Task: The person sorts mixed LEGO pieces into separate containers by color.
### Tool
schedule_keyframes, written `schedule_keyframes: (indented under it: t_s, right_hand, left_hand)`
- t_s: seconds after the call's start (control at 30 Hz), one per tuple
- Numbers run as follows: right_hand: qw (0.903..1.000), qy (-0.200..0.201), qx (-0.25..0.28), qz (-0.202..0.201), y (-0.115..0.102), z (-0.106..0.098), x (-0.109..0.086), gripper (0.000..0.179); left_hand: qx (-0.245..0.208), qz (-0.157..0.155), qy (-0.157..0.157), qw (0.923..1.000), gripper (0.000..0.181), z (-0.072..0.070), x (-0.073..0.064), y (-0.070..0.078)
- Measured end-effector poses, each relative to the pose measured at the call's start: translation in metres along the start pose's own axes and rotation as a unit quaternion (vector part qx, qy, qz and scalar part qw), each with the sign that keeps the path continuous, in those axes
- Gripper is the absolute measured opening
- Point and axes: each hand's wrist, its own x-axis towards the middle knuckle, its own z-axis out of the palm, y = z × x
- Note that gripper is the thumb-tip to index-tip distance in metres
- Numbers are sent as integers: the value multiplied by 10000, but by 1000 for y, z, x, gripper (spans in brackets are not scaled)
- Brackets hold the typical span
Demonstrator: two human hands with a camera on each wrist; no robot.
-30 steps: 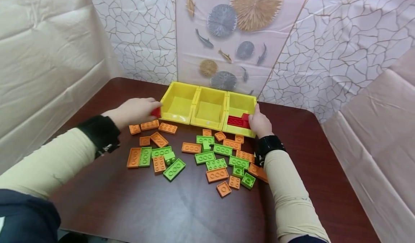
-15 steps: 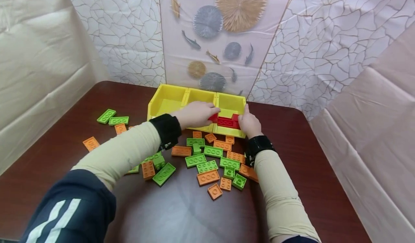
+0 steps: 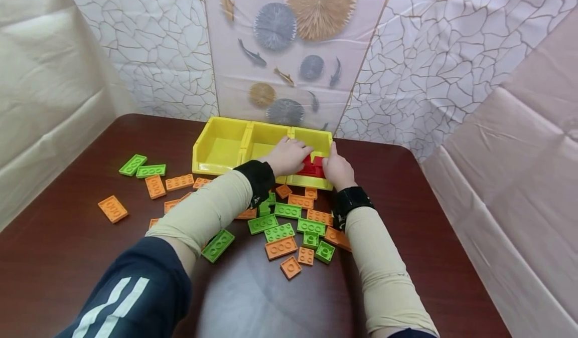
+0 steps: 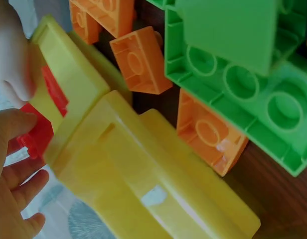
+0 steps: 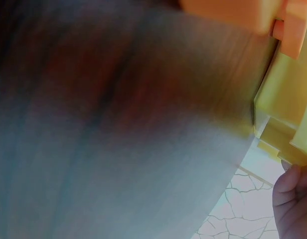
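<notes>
Three yellow bins stand side by side at the back of the table. My left hand (image 3: 289, 157) reaches over the right-hand bin (image 3: 311, 136) and pinches a red brick (image 4: 40, 130) between thumb and fingers. Other red brick (image 3: 319, 166) pieces lie inside that bin, partly hidden by both hands. My right hand (image 3: 339, 170) grips the bin's right side, its index finger pointing up along the rim. In the right wrist view its curled fingers (image 5: 288, 191) show right at the yellow edge.
Loose orange bricks (image 3: 281, 247) and green bricks (image 3: 287, 210) spread over the brown table (image 3: 433, 258) in front of the bins. More lie at the left, some hidden under my left forearm. The left bin (image 3: 221, 151) shows a bare floor. Patterned cloth hangs behind.
My left hand has carried the red brick from left of the bins rightward to the right-hand bin. My right hand keeps its hold on the bin; the head view has shifted to the right.
</notes>
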Motion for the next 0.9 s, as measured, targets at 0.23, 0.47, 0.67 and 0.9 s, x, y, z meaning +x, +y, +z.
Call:
schedule_keyframes:
  t_s: [0.23,0.47,0.67,0.9]
  right_hand:
    - [9999,60,66,-75,-4,3,-1,65]
    - [9999,82,104,-75,-6,2,-1,65]
    - [10000,64,39,-39,-4,1,0,65]
    - [10000,57,32,5,1,2,0,65]
  left_hand:
    - [-18,-293,-986,9947,47,7,0,-4]
    - [-182,-343,-800,9960,52,10,0,-8]
    - [-318,-230,-631,9972,51,9,-3,-11]
    - [-434,-102,-445,9980,45,7,-7,-12]
